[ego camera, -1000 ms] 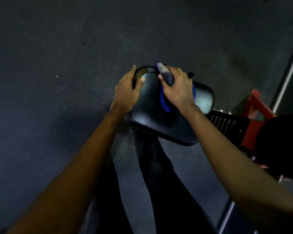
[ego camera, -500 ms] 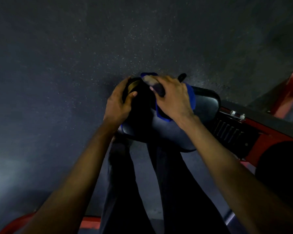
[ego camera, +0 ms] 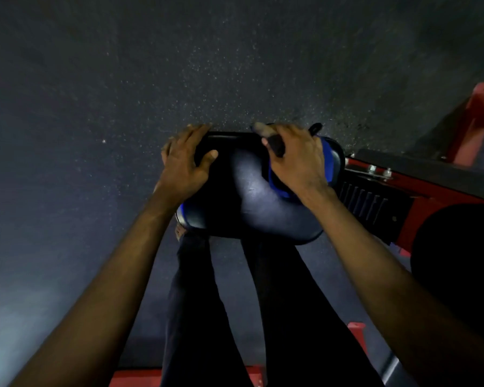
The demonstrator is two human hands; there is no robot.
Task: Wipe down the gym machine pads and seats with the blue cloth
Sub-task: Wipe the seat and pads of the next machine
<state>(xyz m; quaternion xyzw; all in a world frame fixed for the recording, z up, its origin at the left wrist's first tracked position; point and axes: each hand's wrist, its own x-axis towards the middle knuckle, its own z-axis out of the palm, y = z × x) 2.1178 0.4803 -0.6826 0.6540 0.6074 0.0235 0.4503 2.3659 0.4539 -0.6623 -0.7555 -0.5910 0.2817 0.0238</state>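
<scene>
The blue cloth lies on the far right part of the black seat, pinned under the right hand, whose fingers curl over it and grip it. The left hand grips the seat's far left edge, fingers wrapped over the rim, thumb on top. Both forearms cross above the seat and the legs in dark trousers. Just right of the seat sits a ribbed black plate on the red frame, then a round black pad. Speckled dark floor lies beyond.
</scene>
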